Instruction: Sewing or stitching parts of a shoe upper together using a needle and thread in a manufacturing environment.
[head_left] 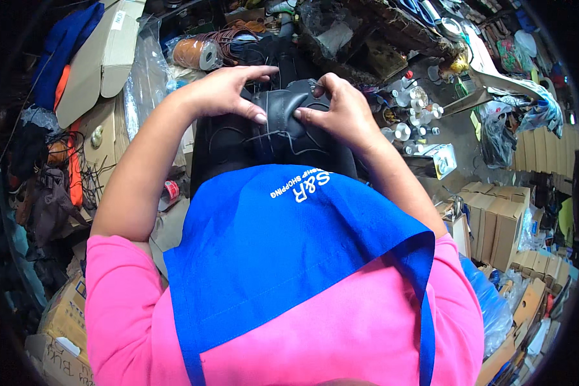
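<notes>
A black leather piece [283, 108] with stitched seams, resembling part of a shoe upper, sits over my dark-clothed lap. My right hand [349, 110] grips its right side, the thumb pressed on the surface and the index finger bent over the far edge. At the left edge, my left hand [222, 95] has its thumb and fingers spread apart, with the thumb tip beside the leather. Pale thread trails below the piece. What lies under it is hard to make out against the black cloth.
A spool of orange-brown cord [196, 54] lies at the far left, near a tall cardboard sheet [103, 64]. Several small bottles [418, 106] crowd the floor on the right, beside a rectangular can [441, 159]. Stacked cardboard boxes [492, 222] stand at the right.
</notes>
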